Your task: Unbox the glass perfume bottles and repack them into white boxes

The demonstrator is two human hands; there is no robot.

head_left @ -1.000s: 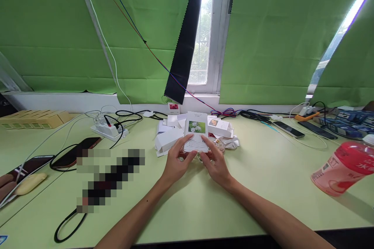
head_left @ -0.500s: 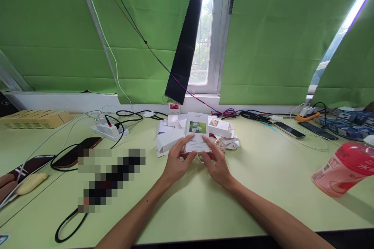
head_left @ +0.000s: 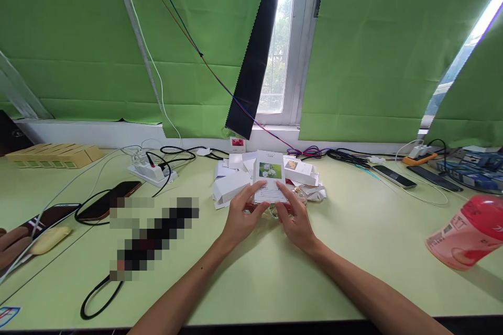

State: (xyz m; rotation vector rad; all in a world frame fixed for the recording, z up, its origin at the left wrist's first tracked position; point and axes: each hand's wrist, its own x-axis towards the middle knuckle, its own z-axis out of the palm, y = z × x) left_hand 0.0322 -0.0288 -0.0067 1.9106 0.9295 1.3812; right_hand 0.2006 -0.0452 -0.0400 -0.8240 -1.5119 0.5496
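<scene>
A small white box with a flower picture on a green square stands upright between my two hands, above the pale green table. My left hand grips its lower left side, thumb on the front face. My right hand grips its lower right side. Behind the box lies a heap of small white boxes. A small clear, glassy object shows just right of the box; I cannot tell what it is.
A white power strip with black cables and two dark phones lie to the left. More phones lie at the back right. A pink bottle lies on its side at the right. Another person's hand sits at the far left edge.
The view has shifted slightly, so everything sits a little further right in the picture. My hands keep the same hold on the white box.
</scene>
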